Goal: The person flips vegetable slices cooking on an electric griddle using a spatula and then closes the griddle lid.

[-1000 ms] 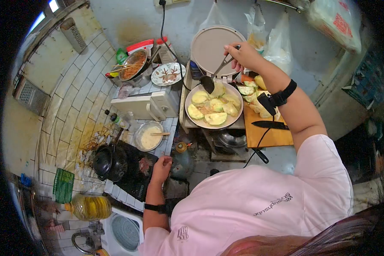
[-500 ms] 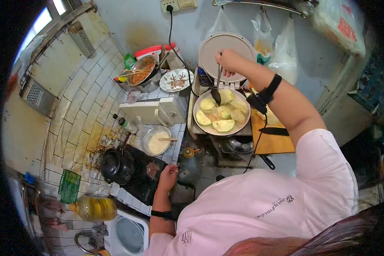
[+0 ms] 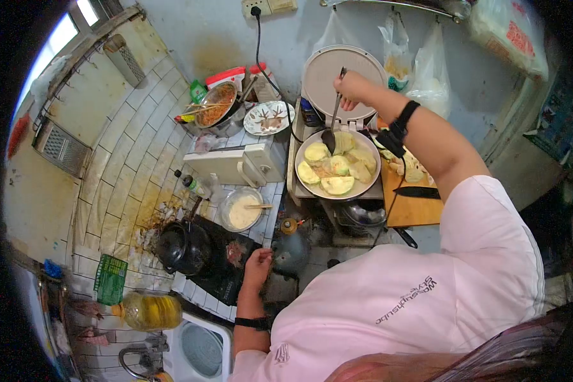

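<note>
My right hand [image 3: 351, 91] is wrapped round the upper handle of a dark-headed ladle [image 3: 329, 140]. The ladle stands steeply, its head down among pale yellow-green pieces [image 3: 337, 185] of food, some shaped like half-moons. These lie in a round electric pan [image 3: 379, 167] whose lid [image 3: 344, 71] is raised against the wall. Low at the stove's edge, my left hand [image 3: 258, 263] has its fingers curled in, with nothing visible in them. Close to it are the black stovetop [image 3: 219, 274] and a bowl of pale batter [image 3: 243, 211] with a wooden utensil in it.
Right of the pan, a cutting board [image 3: 409, 213] carries a knife [image 3: 417, 192] and cut food. A black pot [image 3: 179, 247] sits on the stove. A power cord [image 3: 267, 75] hangs behind. Beyond the counter stand a patterned plate [image 3: 265, 118] and a pan of orange-red food [image 3: 218, 109].
The whole view has shifted slightly. My right hand still grips the ladle, whose head remains among the pieces. The left hand stays low beside the stove.
</note>
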Action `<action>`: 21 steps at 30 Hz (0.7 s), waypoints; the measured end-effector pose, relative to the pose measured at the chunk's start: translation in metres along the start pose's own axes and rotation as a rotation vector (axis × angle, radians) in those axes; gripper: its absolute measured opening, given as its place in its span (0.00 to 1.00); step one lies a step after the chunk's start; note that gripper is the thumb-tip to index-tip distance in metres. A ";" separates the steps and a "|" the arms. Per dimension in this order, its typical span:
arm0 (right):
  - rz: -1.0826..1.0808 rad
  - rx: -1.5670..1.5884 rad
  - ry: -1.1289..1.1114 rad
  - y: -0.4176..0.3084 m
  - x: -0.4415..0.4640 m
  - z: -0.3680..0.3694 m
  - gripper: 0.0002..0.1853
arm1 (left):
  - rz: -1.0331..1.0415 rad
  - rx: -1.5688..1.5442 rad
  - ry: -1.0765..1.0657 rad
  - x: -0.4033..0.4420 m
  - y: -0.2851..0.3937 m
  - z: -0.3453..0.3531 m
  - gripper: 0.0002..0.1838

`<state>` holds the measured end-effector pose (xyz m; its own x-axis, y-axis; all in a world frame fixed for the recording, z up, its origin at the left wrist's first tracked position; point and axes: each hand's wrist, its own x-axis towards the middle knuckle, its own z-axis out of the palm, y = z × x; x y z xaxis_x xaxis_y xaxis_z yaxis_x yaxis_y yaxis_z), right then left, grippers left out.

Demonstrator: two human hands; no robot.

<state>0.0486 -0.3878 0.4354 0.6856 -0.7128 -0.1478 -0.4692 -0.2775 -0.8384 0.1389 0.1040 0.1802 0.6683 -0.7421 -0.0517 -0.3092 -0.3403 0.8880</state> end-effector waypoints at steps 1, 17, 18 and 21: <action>-0.074 -0.015 -0.013 0.001 -0.017 0.003 0.20 | -0.015 -0.027 -0.007 0.000 0.000 0.000 0.10; -0.330 0.182 0.096 0.038 -0.124 -0.066 0.14 | 0.057 0.077 -0.097 0.033 0.005 0.000 0.11; -0.344 0.237 0.133 0.051 -0.129 -0.072 0.14 | 0.051 0.076 -0.105 0.033 0.008 0.000 0.11; -0.304 0.278 0.212 0.080 -0.146 -0.083 0.13 | 0.015 0.065 -0.109 0.036 0.021 0.001 0.11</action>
<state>-0.1351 -0.3598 0.4335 0.6264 -0.7499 0.2128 -0.0775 -0.3315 -0.9403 0.1561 0.0692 0.1970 0.5870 -0.8044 -0.0914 -0.3637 -0.3628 0.8579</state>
